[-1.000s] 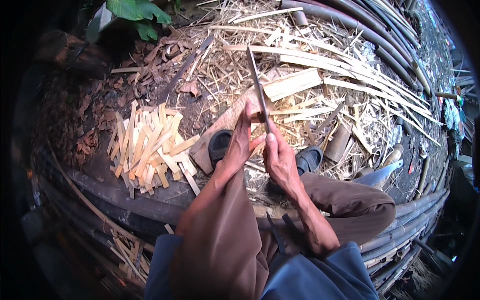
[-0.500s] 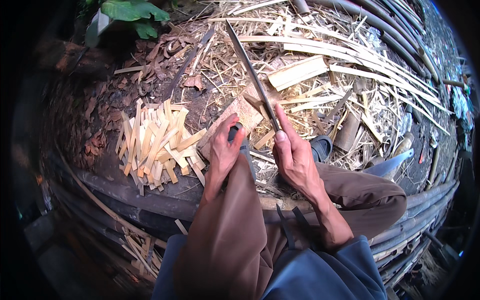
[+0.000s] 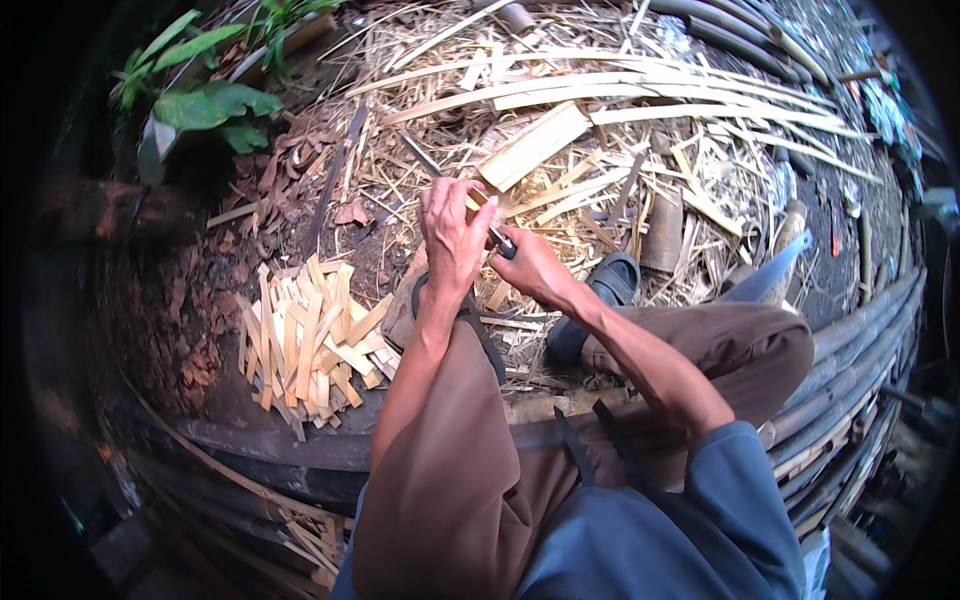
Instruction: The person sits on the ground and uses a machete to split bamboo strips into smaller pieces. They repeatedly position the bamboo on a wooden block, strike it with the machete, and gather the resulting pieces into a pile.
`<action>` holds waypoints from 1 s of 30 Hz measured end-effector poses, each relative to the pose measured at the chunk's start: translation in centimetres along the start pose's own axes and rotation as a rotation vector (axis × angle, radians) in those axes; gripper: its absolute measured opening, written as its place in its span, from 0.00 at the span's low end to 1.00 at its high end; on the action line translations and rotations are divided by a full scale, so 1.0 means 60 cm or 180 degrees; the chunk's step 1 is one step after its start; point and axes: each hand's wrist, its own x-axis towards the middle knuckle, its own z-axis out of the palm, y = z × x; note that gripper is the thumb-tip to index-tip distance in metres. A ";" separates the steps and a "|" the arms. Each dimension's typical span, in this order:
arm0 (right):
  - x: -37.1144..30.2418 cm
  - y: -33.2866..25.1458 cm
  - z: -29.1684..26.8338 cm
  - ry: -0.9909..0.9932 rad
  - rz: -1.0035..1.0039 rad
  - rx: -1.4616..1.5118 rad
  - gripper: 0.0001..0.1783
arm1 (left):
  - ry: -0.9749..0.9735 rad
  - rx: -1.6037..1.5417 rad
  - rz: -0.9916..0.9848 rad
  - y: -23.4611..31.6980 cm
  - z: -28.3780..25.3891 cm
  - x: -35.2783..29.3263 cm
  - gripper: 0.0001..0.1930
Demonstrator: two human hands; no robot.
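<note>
Your right hand (image 3: 535, 270) is closed on the handle of the knife (image 3: 421, 153), apparently to keep the blade slanting forward, away from your legs. Your left hand (image 3: 453, 240) curls half open across it; pale wood (image 3: 473, 203) shows between thumb and fingers, but I cannot tell whether you grip it. The strips (image 3: 312, 345) lie left of your hands, probably for easy reach. Your left hand hides the blade's middle.
</note>
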 end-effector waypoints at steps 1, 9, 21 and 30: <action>0.005 0.013 -0.001 -0.0082 0.0182 -0.0037 0.21 | -0.0056 0.0138 -0.0051 0.006 0.000 0.007 0.14; 0.017 0.023 0.007 -0.0515 0.0745 0.0279 0.15 | -0.0179 0.0436 -0.0119 0.005 -0.006 0.020 0.10; 0.031 0.064 0.035 -0.0357 -0.0015 -0.0917 0.13 | -0.0170 -0.0463 -0.0707 -0.004 -0.011 0.006 0.09; 0.027 0.096 0.051 -0.0456 0.0138 -0.1311 0.11 | -0.0167 -0.0547 -0.0783 0.008 -0.011 -0.001 0.09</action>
